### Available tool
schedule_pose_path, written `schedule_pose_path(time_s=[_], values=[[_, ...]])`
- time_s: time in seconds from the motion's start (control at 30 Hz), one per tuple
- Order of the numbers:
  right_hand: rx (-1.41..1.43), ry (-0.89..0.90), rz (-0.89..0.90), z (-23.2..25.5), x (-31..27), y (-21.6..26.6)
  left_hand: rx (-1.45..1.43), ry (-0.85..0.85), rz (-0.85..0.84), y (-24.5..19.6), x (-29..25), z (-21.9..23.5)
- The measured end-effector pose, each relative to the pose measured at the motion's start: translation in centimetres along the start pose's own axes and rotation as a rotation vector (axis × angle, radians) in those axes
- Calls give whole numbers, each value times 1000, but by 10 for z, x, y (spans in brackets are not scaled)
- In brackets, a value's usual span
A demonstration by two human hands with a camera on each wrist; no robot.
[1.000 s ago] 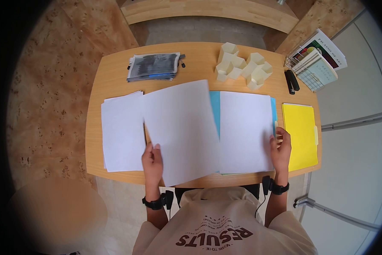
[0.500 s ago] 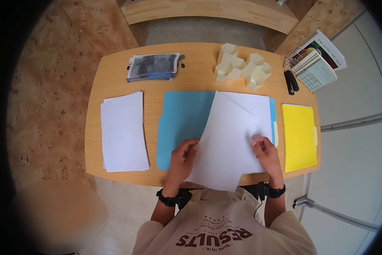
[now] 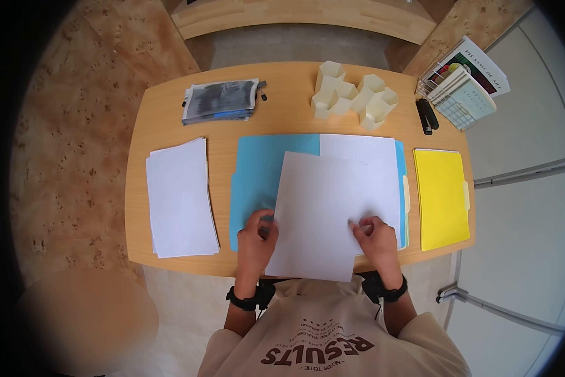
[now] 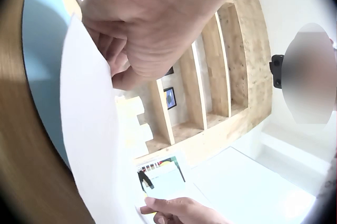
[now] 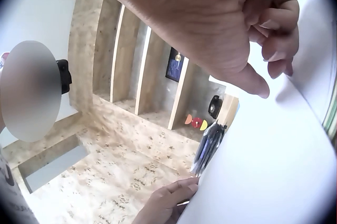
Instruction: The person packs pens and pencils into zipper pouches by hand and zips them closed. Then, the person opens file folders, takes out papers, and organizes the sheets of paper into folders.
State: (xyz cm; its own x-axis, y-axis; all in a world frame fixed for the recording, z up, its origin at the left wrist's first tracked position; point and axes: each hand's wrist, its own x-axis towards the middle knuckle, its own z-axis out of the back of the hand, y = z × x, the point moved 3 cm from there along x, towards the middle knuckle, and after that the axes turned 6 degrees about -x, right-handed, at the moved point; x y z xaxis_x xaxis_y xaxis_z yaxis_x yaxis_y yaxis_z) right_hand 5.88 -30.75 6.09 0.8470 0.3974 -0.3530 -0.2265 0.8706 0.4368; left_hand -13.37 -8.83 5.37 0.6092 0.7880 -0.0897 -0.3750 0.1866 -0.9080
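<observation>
A white sheet of paper [image 3: 314, 220] lies slanted over an opened blue folder [image 3: 251, 169], its lower part overhanging the table's front edge. My left hand [image 3: 257, 242] pinches the sheet's left edge; in the left wrist view the paper [image 4: 87, 124] bends up beneath that hand. At the sheet's right edge is my right hand [image 3: 380, 242], with fingers loosely bent. The right wrist view has its thumb and fingertips apart, close over the paper [image 5: 247, 150]. Another white sheet [image 3: 376, 169] lies on the folder's right half, partly covered.
A stack of white paper [image 3: 179, 198] lies left, a yellow folder [image 3: 442, 198] right. Along the back are a dark-fronted pouch pile [image 3: 221, 99], cream hexagonal holders [image 3: 351, 94], a black stapler [image 3: 427, 116] and a wire rack of books [image 3: 464, 94].
The sheet has swung from the left over the folder's right side, then come back slightly left and straightened. My left hand travelled right with it; my right hand moved left to its edge.
</observation>
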Motion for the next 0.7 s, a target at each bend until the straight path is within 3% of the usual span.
schedule_pose_path(time_s=[0.13,0.23,0.37,0.5,0.53,0.6,0.7], values=[[72,33,51,-4,3,-4,-47,57,4,0,-2,-4],[329,-128,184,3,7,-11,-83,71,16,-3,-4,-5],[300,-285,169,37,38,-44,-232,51,-33,8,0,7],[128,-385,175,50,52,-53,429,-371,-295,4,12,50],[128,-384,181,47,56,-56,436,-384,-171,14,14,59],[174,-420,101,41,61,-63,489,-416,-148,28,15,74],[185,-423,123,42,62,-58,539,-438,-136,43,13,85]])
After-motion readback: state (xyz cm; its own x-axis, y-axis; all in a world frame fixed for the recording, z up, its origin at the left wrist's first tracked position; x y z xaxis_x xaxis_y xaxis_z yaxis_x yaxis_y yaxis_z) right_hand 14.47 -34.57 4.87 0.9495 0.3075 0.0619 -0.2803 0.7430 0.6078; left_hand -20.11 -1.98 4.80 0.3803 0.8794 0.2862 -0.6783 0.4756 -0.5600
